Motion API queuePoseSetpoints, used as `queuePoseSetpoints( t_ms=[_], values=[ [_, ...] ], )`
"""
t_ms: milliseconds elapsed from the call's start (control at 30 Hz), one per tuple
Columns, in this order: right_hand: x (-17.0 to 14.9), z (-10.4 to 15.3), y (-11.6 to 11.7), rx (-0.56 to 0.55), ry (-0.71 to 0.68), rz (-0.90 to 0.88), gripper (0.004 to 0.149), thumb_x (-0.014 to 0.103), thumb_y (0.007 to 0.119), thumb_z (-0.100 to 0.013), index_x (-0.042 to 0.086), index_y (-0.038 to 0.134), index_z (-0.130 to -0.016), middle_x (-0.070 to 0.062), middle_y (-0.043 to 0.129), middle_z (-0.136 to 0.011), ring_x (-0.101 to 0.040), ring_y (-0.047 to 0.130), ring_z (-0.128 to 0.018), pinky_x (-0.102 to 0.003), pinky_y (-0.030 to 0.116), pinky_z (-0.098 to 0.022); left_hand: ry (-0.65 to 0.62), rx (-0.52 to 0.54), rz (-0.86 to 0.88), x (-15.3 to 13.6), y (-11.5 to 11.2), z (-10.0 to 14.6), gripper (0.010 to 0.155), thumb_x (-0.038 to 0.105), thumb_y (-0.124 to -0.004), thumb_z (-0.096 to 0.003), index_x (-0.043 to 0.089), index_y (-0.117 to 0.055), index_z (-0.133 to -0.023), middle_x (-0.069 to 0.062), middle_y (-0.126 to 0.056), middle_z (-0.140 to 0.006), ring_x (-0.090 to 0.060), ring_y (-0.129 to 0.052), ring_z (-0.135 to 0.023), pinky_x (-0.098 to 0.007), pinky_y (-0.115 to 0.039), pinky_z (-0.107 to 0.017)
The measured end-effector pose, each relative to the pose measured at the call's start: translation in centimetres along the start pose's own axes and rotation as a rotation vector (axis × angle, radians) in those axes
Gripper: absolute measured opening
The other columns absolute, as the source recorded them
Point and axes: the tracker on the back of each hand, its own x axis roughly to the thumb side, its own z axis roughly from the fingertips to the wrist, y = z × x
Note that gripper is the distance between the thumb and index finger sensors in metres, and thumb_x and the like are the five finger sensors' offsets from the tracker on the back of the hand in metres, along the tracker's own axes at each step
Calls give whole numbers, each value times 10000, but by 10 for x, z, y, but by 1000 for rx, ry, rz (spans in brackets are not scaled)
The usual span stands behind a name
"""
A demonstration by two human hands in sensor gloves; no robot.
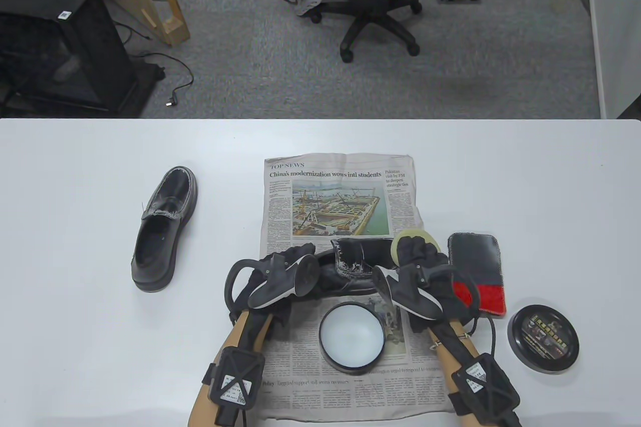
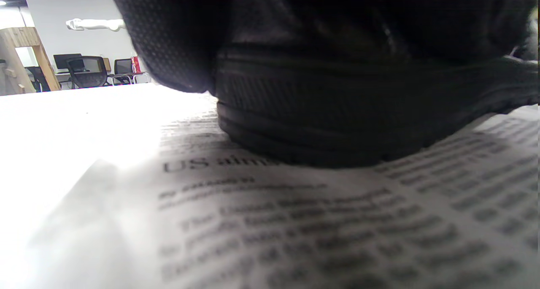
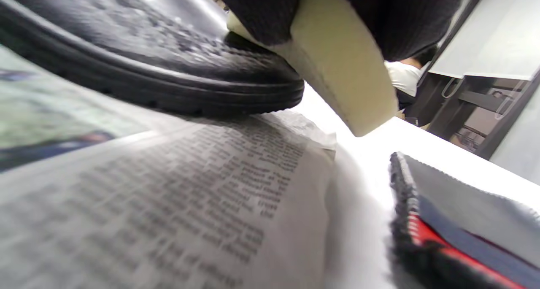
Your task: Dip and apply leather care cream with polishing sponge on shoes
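Open tin (image 1: 352, 338) held pale cream. Shoe (image 1: 350, 272) lay between hands: left hand (image 1: 280, 272) gripped toe, right hand (image 1: 418, 267) pinched sponge (image 1: 404, 242) against heel.

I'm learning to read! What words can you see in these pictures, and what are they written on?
"TOP NEWS": newspaper, top.
"China's modernization wows intl students": newspaper headline.
"Pakistan visit by PM to deepen strategic ties": newspaper, upper right, only roughly legible.
"US": newspaper, left wrist view; the rest is blurred.
Small print: unreadable.
Round black lid label: too small.
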Motion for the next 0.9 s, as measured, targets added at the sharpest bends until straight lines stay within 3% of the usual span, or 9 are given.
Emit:
queuePoseSetpoints(
  t_ms=[67, 200, 400, 633, 800, 900],
  values=[
    [6, 7, -9, -2, -48, 3, 530, 258, 685, -601, 108, 543, -1089, -153, 686, -1072, -379, 809, -927, -472, 728, -661, -4, -4, 1, 0, 0, 0, 930, 661, -796, -266, 317, -581, -1103, 40, -825, -1084, -230, -891, -921, -422, -815, -662],
    [13, 4, -21, -58, -93, -155, 524, 257, 667, -611, 187, 520, -1109, -95, 632, -1124, -373, 723, -1001, -499, 678, -702, -15, -10, 5, 0, 0, 0, 923, 653, -798, -271, 324, -572, -1103, 56, -806, -1098, -217, -872, -948, -418, -809, -680],
    [-1, -27, -6, -22, 37, -362, 527, 261, 642, -619, 247, 459, -1113, -47, 546, -1156, -334, 609, -1061, -503, 605, -735, -19, -17, 12, -1, 0, 0, 922, 648, -802, -278, 322, -563, -1107, 60, -799, -1103, -206, -869, -953, -411, -810, -683],
    [-12, -24, 4, 16, 90, -222, 531, 257, 659, -609, 191, 475, -1102, -107, 600, -1112, -352, 733, -983, -441, 709, -680, -5, -10, -1, -1, 0, 0, 936, 659, -799, -267, 307, -581, -1106, 41, -831, -1079, -216, -898, -911, -399, -828, -652],
    [2, 5, -6, -37, -34, -64, 536, 250, 686, -598, 84, 536, -1084, -180, 691, -1052, -364, 872, -872, -375, 845, -598, -14, -20, -9, 0, 1, 0, 932, 658, -800, -262, 320, -581, -1103, 49, -827, -1082, -217, -896, -916, -402, -825, -658],
    [9, 12, -15, -99, -75, -126, 521, 244, 699, -592, 121, 565, -1080, -149, 705, -1060, -355, 865, -885, -378, 837, -626, -23, -21, -1, 0, 0, -1, 924, 652, -802, -265, 326, -577, -1101, 56, -817, -1088, -211, -882, -936, -405, -814, -674]
  ],
)
